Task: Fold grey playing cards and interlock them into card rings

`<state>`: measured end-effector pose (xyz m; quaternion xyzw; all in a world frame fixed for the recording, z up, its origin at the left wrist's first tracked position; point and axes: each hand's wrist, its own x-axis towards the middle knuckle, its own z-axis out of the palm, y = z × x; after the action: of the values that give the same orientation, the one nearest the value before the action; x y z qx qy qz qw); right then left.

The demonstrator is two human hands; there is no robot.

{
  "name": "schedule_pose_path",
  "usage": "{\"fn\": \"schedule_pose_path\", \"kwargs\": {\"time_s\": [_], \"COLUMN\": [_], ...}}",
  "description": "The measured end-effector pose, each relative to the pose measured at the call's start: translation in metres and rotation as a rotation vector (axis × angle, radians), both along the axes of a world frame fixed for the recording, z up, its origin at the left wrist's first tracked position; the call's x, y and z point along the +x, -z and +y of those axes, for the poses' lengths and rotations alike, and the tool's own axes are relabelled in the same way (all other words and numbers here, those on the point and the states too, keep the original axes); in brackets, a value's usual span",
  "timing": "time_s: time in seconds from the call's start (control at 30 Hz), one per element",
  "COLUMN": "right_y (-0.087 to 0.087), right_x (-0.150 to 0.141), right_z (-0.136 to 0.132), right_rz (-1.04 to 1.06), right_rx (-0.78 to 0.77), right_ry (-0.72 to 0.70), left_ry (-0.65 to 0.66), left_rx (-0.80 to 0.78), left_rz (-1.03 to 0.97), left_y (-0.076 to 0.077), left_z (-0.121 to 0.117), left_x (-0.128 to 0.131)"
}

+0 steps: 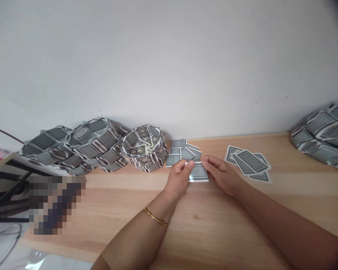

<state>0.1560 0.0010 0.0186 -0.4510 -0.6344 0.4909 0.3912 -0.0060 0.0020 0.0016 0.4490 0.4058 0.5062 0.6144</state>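
Note:
Between my two hands is a grey patterned playing card (198, 172), back side up, with a white strip along its lower edge. My left hand (178, 176) pinches its left side, thumb on top. At its upper right corner, my right hand (220, 173) grips it with thumb and fingers. Just beyond my left hand lies a group of short, seemingly folded cards (174, 159). To the right of my right hand, several full-length cards (249, 162) lie overlapping, backs up.
Bowl-like containers built from folded cards stand along the wall: a round one (143, 148), larger ones (94, 138) farther left, and another (326, 135) at the far right. The wooden table (208, 225) ends at the left near a dark metal frame (8, 187). A pixelated patch covers the left edge.

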Motion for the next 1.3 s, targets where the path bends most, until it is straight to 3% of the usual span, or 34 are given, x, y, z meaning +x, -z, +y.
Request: {"fn": "schedule_pose_path", "kwargs": {"time_s": [0.13, 0.33, 0.57, 0.63, 0.83, 0.97, 1.13, 1.3], "right_y": [0.000, 0.011, 0.009, 0.009, 0.010, 0.012, 0.018, 0.021], "right_x": [0.004, 0.009, 0.014, 0.013, 0.005, 0.006, 0.011, 0.009], "right_z": [0.002, 0.003, -0.001, -0.001, 0.000, 0.000, 0.000, 0.000], "right_rz": [0.019, 0.324, 0.380, 0.349, 0.233, 0.202, 0.198, 0.292], "right_rx": [-0.025, -0.202, -0.372, -0.369, -0.230, -0.223, -0.255, -0.257], "right_ry": [-0.113, -0.313, -0.558, -0.557, -0.339, -0.380, -0.433, -0.413], "left_ry": [0.009, 0.170, 0.429, 0.451, 0.286, 0.329, 0.397, 0.296], "left_rx": [-0.042, -0.257, -0.324, -0.313, -0.182, -0.173, -0.246, -0.283], "left_rz": [-0.073, -0.336, -0.251, -0.224, -0.162, -0.105, -0.176, -0.305], "left_y": [-0.003, -0.009, -0.014, -0.014, -0.006, -0.007, -0.015, -0.012], "left_z": [-0.001, -0.001, -0.006, -0.006, -0.004, -0.006, -0.010, -0.007], "left_x": [0.002, 0.004, -0.005, -0.005, 0.001, 0.001, 0.002, 0.003]}}
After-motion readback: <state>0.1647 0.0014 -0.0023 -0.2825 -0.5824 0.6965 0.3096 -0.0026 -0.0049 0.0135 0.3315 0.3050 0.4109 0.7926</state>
